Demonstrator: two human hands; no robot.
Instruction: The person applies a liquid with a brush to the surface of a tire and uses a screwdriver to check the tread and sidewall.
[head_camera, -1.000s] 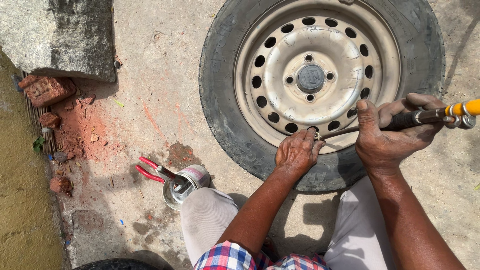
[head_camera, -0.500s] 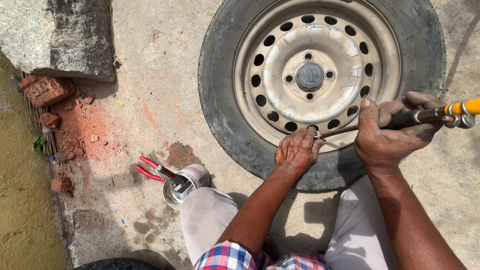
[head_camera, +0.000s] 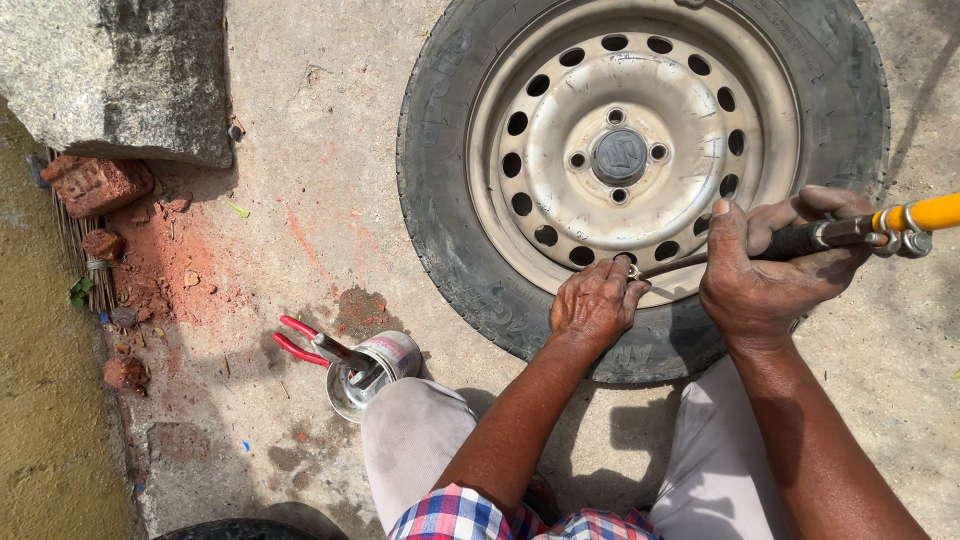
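Note:
A car wheel with a worn tyre (head_camera: 440, 190) and a pale steel rim (head_camera: 560, 110) lies flat on the concrete. My left hand (head_camera: 592, 303) rests on the rim's near edge, its fingers closed around the small valve there. My right hand (head_camera: 765, 270) grips a black air hose nozzle (head_camera: 800, 240) with a metal fitting and a yellow hose (head_camera: 935, 212) running off to the right. The nozzle's thin metal tip reaches toward the valve under my left fingers.
A small metal tin (head_camera: 375, 372) with red-handled pliers (head_camera: 305, 340) in it stands by my left knee. A large stone block (head_camera: 120, 75) and broken red bricks (head_camera: 100, 185) lie at the left. Another tyre's edge (head_camera: 235, 528) shows at the bottom.

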